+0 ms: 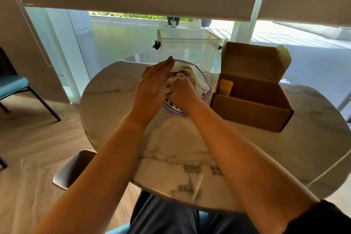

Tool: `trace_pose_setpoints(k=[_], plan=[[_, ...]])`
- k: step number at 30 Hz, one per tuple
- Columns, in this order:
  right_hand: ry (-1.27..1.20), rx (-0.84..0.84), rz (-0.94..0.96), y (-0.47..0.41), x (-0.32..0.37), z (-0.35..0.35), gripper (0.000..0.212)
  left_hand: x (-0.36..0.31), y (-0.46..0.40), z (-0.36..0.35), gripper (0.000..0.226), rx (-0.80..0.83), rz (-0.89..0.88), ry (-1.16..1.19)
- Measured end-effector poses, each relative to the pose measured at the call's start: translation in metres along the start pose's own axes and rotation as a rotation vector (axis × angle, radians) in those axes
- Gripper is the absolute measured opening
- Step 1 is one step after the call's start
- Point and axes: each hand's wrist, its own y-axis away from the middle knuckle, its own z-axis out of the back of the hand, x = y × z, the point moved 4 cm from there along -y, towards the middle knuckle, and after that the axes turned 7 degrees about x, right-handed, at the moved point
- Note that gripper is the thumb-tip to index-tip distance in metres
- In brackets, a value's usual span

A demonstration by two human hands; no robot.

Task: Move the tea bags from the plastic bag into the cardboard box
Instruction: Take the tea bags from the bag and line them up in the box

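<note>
A clear plastic bag with purple print lies on the marble table, its mouth held up and open. Pale tea bags show inside it. My left hand holds the bag's upper edge between thumb and fingers. My right hand reaches into the bag, fingers curled round a bunch of tea bags. The cardboard box stands open to the right of the bag, lid flipped up. A yellowish packet stands in the box's left corner.
A clear plastic storage bin stands behind the bag at the table's far edge. A white strip lies near the front edge. A brown chair sits at lower left, a blue chair farther left.
</note>
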Motion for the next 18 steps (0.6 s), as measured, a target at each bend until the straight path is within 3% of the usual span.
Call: trace_pose_setpoints(k=[3, 11, 18], plan=[[0.004, 0.018, -0.004, -0.011, -0.005, -0.015, 0.035, 0.0, 0.0, -0.001, 0.048, -0.001, -0.004, 0.005], [-0.145, -0.261, 0.012, 0.0, -0.011, 0.009, 0.021, 0.001, 0.0, -0.002, 0.048, 0.014, 0.027, 0.053], [-0.296, -0.21, -0.017, 0.014, -0.014, 0.035, 0.017, 0.005, 0.001, -0.003, 0.049, -0.005, 0.014, 0.034]])
